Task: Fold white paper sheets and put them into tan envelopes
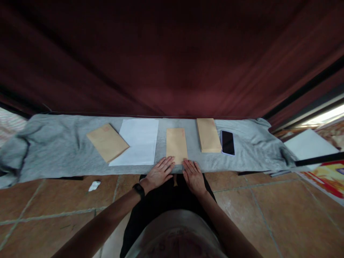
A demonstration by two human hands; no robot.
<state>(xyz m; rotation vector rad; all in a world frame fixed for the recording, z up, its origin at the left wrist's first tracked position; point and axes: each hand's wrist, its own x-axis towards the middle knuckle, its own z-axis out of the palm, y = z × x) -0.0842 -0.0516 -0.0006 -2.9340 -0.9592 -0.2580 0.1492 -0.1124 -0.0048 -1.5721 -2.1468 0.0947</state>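
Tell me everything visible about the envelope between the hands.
The envelope is tan, paper-like and rectangular, with reddish print, too small to read, near its far right corner. It lies flat on the grey cloth, long sides running away from the person, between the white paper and the tan stack. The left hand rests on its near left corner; the right hand touches its near right corner.

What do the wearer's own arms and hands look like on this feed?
Both the left hand and the right hand are ungloved, and no sleeve shows on either forearm. A black watch or band circles the left wrist; the right wrist looks bare.
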